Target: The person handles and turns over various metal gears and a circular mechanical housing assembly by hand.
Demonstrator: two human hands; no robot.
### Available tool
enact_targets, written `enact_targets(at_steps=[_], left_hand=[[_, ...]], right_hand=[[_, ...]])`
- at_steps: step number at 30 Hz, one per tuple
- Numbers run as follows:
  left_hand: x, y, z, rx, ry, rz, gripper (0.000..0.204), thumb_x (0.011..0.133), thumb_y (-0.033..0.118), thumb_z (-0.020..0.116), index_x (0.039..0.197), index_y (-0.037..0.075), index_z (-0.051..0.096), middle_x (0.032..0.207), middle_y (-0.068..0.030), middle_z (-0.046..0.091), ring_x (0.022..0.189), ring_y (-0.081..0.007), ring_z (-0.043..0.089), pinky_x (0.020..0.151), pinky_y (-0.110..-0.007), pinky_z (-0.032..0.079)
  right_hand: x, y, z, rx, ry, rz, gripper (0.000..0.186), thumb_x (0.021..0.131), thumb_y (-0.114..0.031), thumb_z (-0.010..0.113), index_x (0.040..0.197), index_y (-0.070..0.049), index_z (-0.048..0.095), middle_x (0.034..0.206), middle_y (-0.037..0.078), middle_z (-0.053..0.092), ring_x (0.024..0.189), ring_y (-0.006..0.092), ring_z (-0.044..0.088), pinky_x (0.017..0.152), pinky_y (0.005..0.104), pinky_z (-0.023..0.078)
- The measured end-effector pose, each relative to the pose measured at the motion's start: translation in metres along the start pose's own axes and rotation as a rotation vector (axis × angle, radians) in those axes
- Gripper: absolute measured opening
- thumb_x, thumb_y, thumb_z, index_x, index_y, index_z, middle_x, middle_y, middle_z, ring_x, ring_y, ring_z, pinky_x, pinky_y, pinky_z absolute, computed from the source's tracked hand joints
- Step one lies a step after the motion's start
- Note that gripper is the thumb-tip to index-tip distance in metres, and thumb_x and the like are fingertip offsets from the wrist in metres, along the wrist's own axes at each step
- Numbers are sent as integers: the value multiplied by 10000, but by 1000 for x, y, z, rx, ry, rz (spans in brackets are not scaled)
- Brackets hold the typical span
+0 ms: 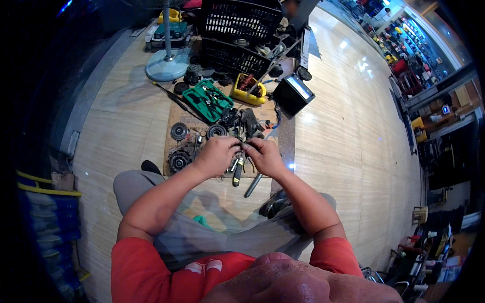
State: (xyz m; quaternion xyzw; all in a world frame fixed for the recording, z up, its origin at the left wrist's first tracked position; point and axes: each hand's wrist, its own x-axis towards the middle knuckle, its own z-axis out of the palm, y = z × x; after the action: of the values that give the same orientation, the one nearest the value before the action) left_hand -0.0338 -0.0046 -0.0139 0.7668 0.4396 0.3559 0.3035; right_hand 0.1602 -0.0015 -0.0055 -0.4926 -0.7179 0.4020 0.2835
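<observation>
Qty log: L hand (217, 157) + R hand (265, 157), 2 are cntd | grn tool case (193, 96), 1 is seen | ylw tub (247, 98), 1 is seen | blk box (291, 99), 1 is seen | upr blk crate (217, 33) + lwr blk crate (211, 52), 2 are cntd | rnd stand base (168, 69), 1 is seen | ylw-blk handle (237, 174), 1 is seen | gry rod (253, 186), 1 is seen | sm. pts nr hands (234, 164), too jumbled to be cntd

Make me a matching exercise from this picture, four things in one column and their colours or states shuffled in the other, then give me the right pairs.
Column one
1. Tool case
2. Stand base
3. Left hand and right hand
4. Small bin

Column two
A. Bare and close together
B. Yellow
C. Round and pale blue
D. Green and lying open

Right pairs
1-D
2-C
3-A
4-B
</observation>
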Motion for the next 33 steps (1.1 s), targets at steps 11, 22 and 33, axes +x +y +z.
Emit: enact_targets(at_steps=[11, 22, 33], left_hand=[[4, -4, -9, -373, -217, -356, 179, 863, 143, 656, 934, -11, 713, 782, -123, 711, 709, -162, 668, 683, -316, 516], [-1, 11, -2, 122, 25, -54, 160, 827, 161, 685, 861, 4, 687, 818, -182, 676, 746, -340, 660, 662, -399, 506], [3, -11, -4, -488, -322, -391, 197, 893, 159, 651, 979, -8, 710, 788, -79, 700, 703, -134, 636, 678, -305, 506]], right_hand=[[0, -10, -12, -142, -7, -191, 167, 892, -165, 631, 890, 2, 639, 787, 212, 615, 749, 402, 611, 649, 430, 479], [0, -1, 1, -89, 66, -25, 196, 929, -172, 623, 953, 21, 645, 683, 132, 610, 611, 146, 530, 576, 322, 450], [1, -7, -15, -130, -50, -266, 148, 881, -116, 631, 851, 22, 584, 755, 216, 587, 721, 412, 579, 631, 430, 459]])
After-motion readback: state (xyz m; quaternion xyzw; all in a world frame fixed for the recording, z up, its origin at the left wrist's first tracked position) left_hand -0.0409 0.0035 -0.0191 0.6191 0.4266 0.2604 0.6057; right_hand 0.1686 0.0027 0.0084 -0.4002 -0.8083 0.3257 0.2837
